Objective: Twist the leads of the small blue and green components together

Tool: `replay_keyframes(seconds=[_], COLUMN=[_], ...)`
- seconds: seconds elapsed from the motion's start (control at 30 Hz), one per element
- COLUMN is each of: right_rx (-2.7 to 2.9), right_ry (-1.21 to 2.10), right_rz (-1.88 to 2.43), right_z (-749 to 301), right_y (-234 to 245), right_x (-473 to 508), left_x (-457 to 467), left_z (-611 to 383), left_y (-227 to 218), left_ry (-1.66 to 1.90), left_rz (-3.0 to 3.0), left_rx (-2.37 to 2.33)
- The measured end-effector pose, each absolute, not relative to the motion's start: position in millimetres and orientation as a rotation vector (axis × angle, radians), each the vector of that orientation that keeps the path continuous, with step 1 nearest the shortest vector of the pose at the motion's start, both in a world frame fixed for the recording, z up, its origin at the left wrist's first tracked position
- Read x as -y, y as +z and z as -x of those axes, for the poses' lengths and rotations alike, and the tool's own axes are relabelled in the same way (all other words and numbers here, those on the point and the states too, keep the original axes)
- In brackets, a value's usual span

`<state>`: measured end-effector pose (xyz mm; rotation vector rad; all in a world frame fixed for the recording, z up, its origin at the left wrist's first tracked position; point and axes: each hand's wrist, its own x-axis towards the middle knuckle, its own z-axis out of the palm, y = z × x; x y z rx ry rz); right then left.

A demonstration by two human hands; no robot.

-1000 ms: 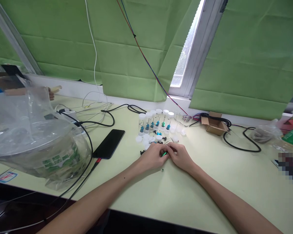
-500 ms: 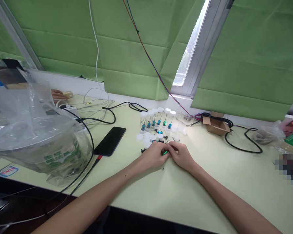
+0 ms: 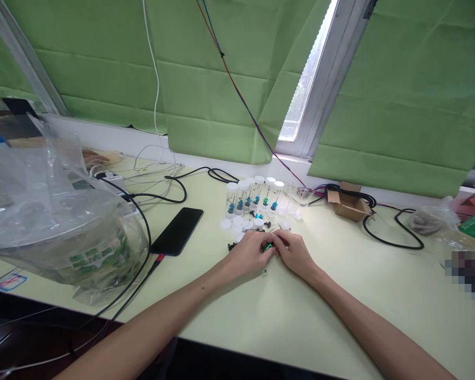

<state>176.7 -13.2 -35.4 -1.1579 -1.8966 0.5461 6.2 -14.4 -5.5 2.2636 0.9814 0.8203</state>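
Note:
My left hand and my right hand meet fingertip to fingertip on the pale green table. Between them they pinch a small shiny green part. Both hands have their fingers curled closed round it. Just behind them stands a row of clear tubes with white caps and blue-green parts inside. Loose white caps and small dark parts lie between the tubes and my hands. A tiny dark piece lies on the table under my left hand.
A black phone with a cable lies left of my hands. A large clear plastic bag fills the left side. Another person's hand rests behind it. Black cables, a small cardboard box and a crumpled bag sit at the right.
My hands stay together on the green part, barely shifting. The other person's hand at the far left has moved down onto the table.

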Motion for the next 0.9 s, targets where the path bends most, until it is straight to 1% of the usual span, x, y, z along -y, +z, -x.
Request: replay_keyframes(seconds=[0.23, 0.9], right_rx=[1.871, 1.818], right_ry=[0.501, 0.524], right_rz=[1.161, 1.115], right_z=[-175.4, -173.4], right_y=[-33.7, -30.8], right_x=[14.8, 17.3], left_x=[13.5, 11.4], left_z=[-5.9, -7.2], left_y=[-6.7, -6.5], left_ry=[0.83, 0.914], left_rz=[-2.271, -2.228], left_rx=[-0.995, -1.027])
